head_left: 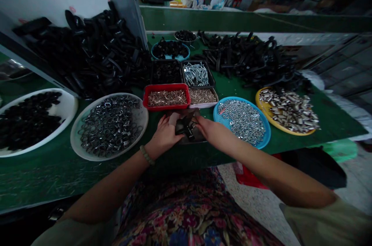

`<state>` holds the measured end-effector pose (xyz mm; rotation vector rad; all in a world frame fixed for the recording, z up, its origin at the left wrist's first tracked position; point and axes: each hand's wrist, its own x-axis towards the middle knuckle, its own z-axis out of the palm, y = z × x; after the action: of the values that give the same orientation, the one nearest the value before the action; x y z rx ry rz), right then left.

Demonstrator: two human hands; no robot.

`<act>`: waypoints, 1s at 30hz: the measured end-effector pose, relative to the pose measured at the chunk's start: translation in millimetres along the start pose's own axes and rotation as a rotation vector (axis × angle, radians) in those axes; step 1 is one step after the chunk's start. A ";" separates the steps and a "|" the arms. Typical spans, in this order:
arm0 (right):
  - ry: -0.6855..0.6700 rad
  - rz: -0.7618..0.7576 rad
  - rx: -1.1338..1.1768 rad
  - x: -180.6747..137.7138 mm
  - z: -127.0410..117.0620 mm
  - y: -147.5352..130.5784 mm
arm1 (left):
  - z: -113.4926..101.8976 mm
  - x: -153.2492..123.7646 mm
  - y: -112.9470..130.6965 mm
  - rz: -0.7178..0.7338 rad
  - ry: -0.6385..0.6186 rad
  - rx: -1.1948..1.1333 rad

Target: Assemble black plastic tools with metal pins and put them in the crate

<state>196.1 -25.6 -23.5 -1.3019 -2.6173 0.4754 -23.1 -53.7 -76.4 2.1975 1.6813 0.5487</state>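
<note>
Both my hands meet over a small dark pad (186, 139) at the front edge of the green table (43, 172). My left hand (164, 135), with a bead bracelet on the wrist, has its fingers closed on a black plastic part (186, 126). My right hand (210, 130) grips the same part from the right side. What else sits between the fingertips is too small and dark to make out.
A red tray (166, 97) of small metal pieces lies just beyond my hands. To the left is a white plate of metal rings (109, 125), to the right a blue plate of nuts (242, 121) and a yellow plate of metal sleeves (286, 111). Heaps of black parts (87, 54) fill the back.
</note>
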 end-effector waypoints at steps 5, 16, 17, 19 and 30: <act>0.196 0.284 -0.221 -37.5 -3.0 53.2 | -0.4 -10.4 9.0 0.152 -0.081 0.138; 0.244 0.197 -0.503 -4.3 -17.5 122.0 | -12.2 19.4 13.8 -0.022 -0.172 -0.408; 0.185 0.148 -0.458 19.9 -19.1 117.8 | -11.2 17.5 11.3 -0.034 -0.169 -0.316; 0.074 0.120 -0.454 66.0 -19.4 110.7 | -11.9 11.2 7.0 -0.016 -0.161 -0.099; 0.037 0.105 -0.403 123.5 -3.9 120.5 | -11.7 166.4 36.3 0.158 -0.025 0.332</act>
<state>212.5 142.1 -61.0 -1.5468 -2.7143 -0.0717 40.8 98.0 -31.1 2.5742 1.6973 0.2928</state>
